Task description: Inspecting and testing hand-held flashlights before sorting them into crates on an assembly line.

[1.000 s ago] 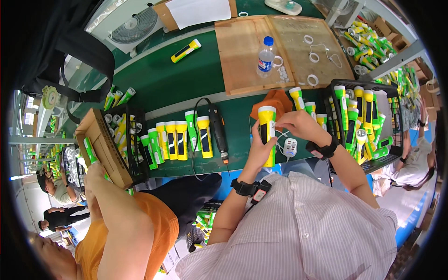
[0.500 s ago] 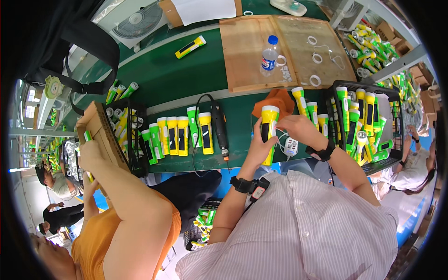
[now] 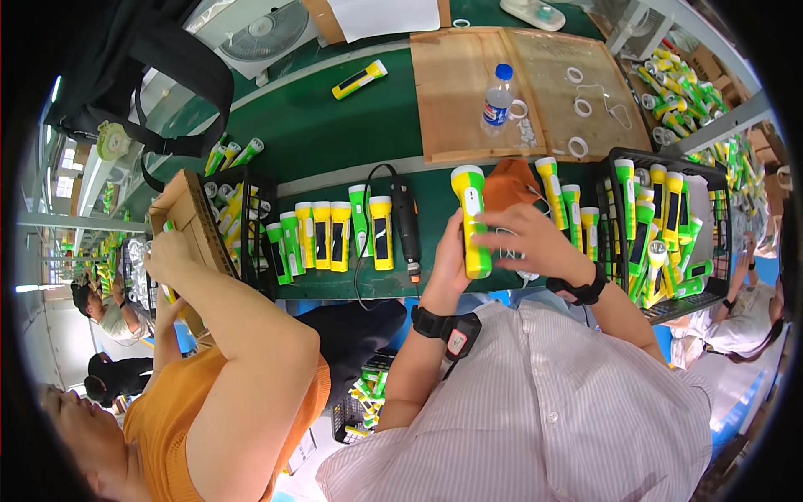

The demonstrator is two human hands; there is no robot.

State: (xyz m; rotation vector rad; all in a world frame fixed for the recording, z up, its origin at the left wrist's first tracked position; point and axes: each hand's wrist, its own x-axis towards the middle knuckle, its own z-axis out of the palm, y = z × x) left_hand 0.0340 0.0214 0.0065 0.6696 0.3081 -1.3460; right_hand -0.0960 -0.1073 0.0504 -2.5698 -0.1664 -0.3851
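A yellow and green flashlight [image 3: 471, 188] stands upright above the near edge of the bench, with my left hand [image 3: 449, 255] wrapped round its left side. The small switch on its front faces me. Just right of it is my right hand [image 3: 539, 243], its fingers apart and blurred at the tips, close to the flashlight's lower body. Behind that hand a white plug-like piece with a thin cable [image 3: 525, 274] partly shows. An orange cloth [image 3: 510, 186] lies just beyond both hands.
Several flashlights [image 3: 340, 238] stand in a row at left, beside a black electric screwdriver [image 3: 407, 226]. A black basket [image 3: 726, 222] of flashlights is at right. Beyond, a water bottle [image 3: 497, 100] stands on a wooden board [image 3: 443, 84]. A co-worker's arm [image 3: 251, 330] reaches a cardboard box [image 3: 188, 205] at left.
The flashlight has turned in my left hand, so its switch side now shows instead of the dark panel. My right hand has moved down alongside its lower body. The whole view has shifted slightly.
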